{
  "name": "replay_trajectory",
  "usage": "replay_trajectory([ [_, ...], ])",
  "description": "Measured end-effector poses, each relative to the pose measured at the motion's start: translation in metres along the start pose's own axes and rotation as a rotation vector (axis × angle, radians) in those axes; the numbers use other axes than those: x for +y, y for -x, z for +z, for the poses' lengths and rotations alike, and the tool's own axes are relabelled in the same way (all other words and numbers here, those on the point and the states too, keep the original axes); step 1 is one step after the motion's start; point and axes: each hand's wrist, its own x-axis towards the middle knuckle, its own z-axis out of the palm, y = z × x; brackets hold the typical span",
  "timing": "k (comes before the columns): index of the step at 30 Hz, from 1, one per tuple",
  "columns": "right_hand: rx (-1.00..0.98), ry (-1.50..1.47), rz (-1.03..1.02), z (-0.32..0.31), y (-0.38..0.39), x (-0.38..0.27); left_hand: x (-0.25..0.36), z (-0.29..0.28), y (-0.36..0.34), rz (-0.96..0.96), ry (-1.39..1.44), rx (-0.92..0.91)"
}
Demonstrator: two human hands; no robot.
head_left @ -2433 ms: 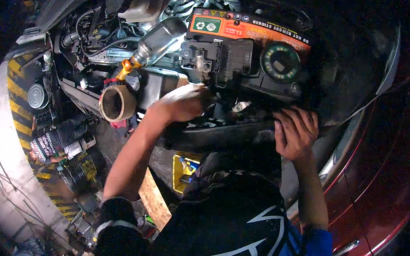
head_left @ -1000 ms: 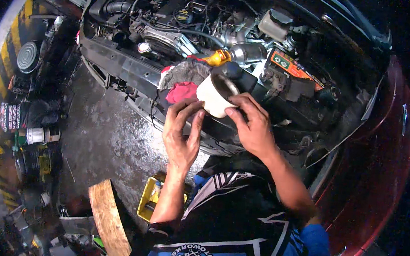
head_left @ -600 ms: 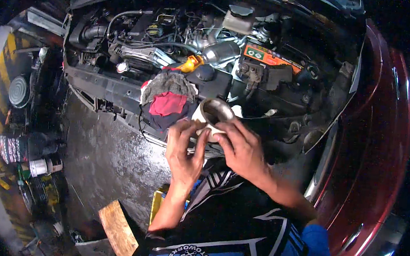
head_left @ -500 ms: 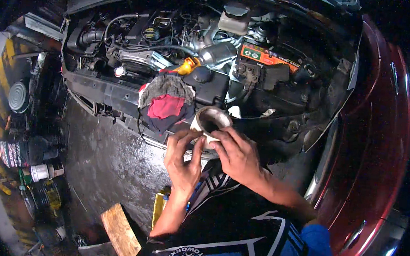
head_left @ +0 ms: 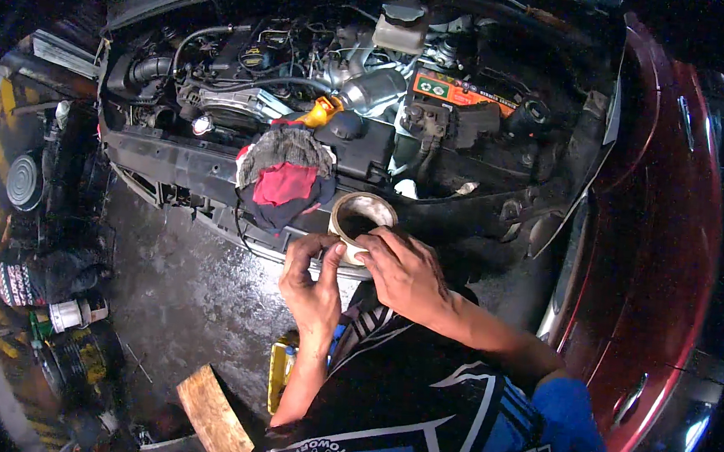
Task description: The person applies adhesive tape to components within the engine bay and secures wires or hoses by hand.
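Observation:
In front of me, near the front edge of the engine bay, is a wide off-white roll of tape with its round opening tilted up. My right hand grips the roll's near right side, fingers over the rim at the opening. At the near left side of the roll, my left hand is closed in a pinch, thumb against forefinger at the tape's outer face. Whether a loose tape end lies between those fingertips I cannot make out. Just beyond the left hand rests a bundle of grey, red and dark cloth on the car's front.
The engine bay holds an orange-labelled battery, a yellow funnel-like piece and a white-bodied reservoir. A red car stands at right. On the floor are a wooden board, a yellow object and a white bucket.
The whole view has shifted slightly, so the surroundings sit a little further left. My right fingers have moved slightly over the roll's near rim; both hands stay at the tape.

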Motion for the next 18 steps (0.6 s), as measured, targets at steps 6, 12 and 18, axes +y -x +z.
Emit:
replay_trajectory([
  [6,0.107,-0.054,0.025,-0.021,0.012,0.015,0.021,0.028,0.009,0.077,-0.032,-0.038],
  [12,0.192,-0.156,0.101,-0.050,0.030,0.035,0.034,0.062,0.031,0.114,0.007,-0.024],
  [18,0.182,-0.172,0.060,-0.070,0.051,0.053,0.060,0.084,0.040,0.218,-0.199,0.001],
])
